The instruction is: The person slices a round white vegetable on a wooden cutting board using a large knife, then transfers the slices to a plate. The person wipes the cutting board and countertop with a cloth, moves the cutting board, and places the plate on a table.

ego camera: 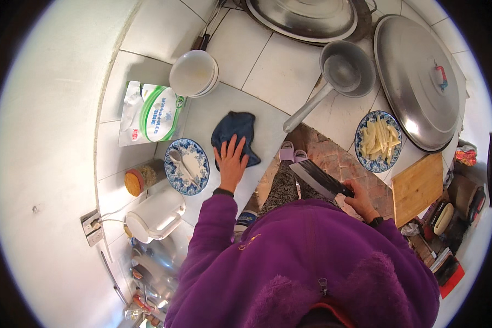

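My left hand rests with its fingers spread on a crumpled dark blue cloth, which lies on the grey countertop. In my right hand is the black handle of a cleaver; its broad blade points up and left, over my legs and the brick floor. Left of the cloth stands a blue-and-white patterned plate with a spoon on it. Another patterned plate, at the right, bears pale cut strips.
Stacked white bowls, a printed pouch, a spice jar and a white electric kettle line the left. A metal ladle juts over the counter's edge. Large metal lids and a wooden cutting board are at the right.
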{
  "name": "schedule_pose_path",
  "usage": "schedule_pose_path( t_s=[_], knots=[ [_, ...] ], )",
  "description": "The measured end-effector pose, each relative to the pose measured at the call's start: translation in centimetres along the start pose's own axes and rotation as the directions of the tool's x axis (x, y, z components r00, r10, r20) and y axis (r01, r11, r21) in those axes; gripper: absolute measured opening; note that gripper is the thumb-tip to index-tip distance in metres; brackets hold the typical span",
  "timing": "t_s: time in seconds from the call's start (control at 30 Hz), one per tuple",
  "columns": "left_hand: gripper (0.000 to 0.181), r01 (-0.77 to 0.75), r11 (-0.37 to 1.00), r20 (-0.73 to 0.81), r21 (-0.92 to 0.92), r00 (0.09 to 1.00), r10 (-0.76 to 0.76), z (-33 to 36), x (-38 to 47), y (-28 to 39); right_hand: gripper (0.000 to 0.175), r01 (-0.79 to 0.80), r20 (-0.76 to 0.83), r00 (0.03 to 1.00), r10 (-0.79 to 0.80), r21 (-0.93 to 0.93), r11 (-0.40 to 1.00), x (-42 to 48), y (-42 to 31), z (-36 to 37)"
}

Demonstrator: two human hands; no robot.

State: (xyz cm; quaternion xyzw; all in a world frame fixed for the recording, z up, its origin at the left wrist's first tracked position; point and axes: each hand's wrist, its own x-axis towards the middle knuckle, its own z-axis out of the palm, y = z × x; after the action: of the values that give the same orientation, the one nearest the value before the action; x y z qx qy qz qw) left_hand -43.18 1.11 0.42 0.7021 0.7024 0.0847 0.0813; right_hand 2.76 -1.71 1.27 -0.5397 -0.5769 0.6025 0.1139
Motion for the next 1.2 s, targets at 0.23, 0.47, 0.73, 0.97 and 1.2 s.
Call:
schedule_pose_path(
  t_s=[0.23,0.47,0.73,0.97,1.2],
  knots=[
    [0.056,-0.065,0.997,-0.158,-0.032,0.986,0.059,4.7,15.3,-0.1,0.045,-0.22,0.04,0.975,0.217,0.107,0.97,-1.1,-2.5,0.6],
    [0.057,-0.012,1.0,-0.236,-0.019,0.972,0.007,7.5,26.1,-0.1,0.046,-0.261,-0.042,0.961,0.273,0.185,0.948,-2.3,-3.2,2.6],
    [0.05,-0.253,0.967,-0.257,-0.034,0.937,0.236,8.8,32.7,2.5,0.045,-0.296,-0.182,0.918,0.352,0.274,0.915,-5.8,-3.5,4.7],
    [0.051,-0.607,0.795,-0.028,0.001,0.795,0.607,8.1,20.8,10.8,0.047,-0.275,-0.155,0.92,0.36,0.399,0.875,-6.1,-2.2,4.8],
    [0.042,-0.533,0.641,0.047,-0.552,0.748,0.662,10.2,17.4,15.4,0.046,-0.317,-0.129,0.918,0.374,0.325,0.891,-7.2,0.0,3.3]
  ],
)
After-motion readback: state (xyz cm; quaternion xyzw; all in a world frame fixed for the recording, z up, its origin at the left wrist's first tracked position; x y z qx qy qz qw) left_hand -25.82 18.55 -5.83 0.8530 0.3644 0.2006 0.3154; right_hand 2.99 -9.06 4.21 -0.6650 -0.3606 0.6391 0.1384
